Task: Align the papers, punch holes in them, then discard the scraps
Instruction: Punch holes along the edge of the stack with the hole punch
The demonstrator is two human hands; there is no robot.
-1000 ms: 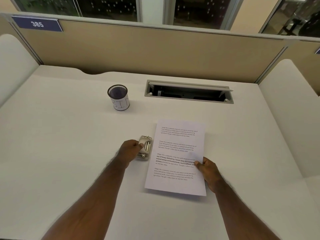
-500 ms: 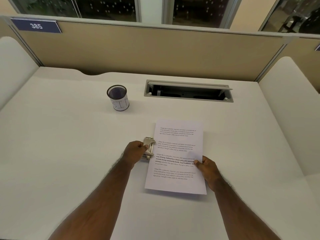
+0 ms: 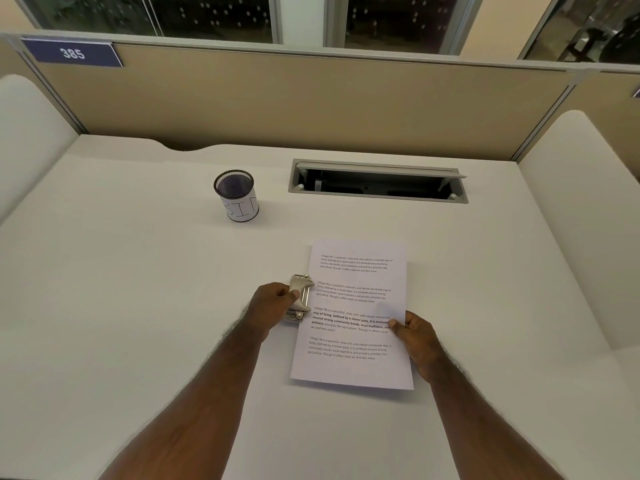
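Observation:
A stack of white printed papers (image 3: 353,303) lies on the white desk (image 3: 138,306) in front of me. My right hand (image 3: 414,337) pinches the stack at its right edge, thumb on top. A small silver hole punch (image 3: 302,295) sits against the stack's left edge, its mouth over the paper margin. My left hand (image 3: 273,303) grips the punch from the left, thumb on its lever. A black mesh cup (image 3: 236,195) with a white label reading "BIN" stands farther back to the left.
An open grey cable hatch (image 3: 377,181) is set into the desk behind the papers. A beige partition (image 3: 311,105) with a "385" sign (image 3: 72,53) closes the back. White side panels (image 3: 581,216) flank the desk left and right.
My left hand has slid the punch to the right, onto the papers' left edge. My right hand has kept its hold on the right edge.

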